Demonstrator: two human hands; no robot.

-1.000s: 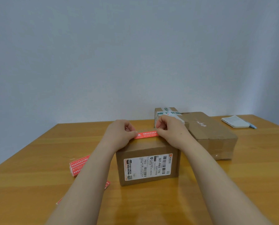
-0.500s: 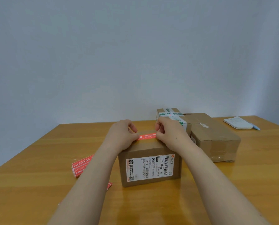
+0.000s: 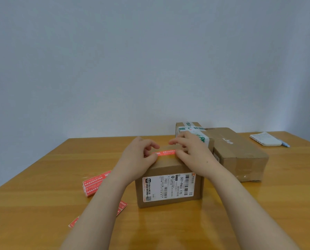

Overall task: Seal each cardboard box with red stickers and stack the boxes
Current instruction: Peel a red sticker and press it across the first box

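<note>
1. Head view: left hand (image 3: 138, 157) and right hand (image 3: 195, 154) grip nothing; fingers are loose, and the thumbs press the red sticker (image 3: 166, 152) flat.
2. It lies atop the near box (image 3: 168, 184), at the centre of the table (image 3: 42, 177).
3. Judged early in the task: taped box (image 3: 192, 131) and plain box (image 3: 239, 154) sit at 2 o'clock, unstacked; spare stickers (image 3: 94, 183) lie at 8 o'clock.

The person's left forearm (image 3: 100, 204) and right forearm (image 3: 240, 199) are showing bare along their whole visible length, from the lower edge of the head view up to the wrists. The left hand (image 3: 138, 156) and right hand (image 3: 193, 153) are likewise going uncovered. A small dark speck is showing on the back of the right hand, near the wrist.
</note>
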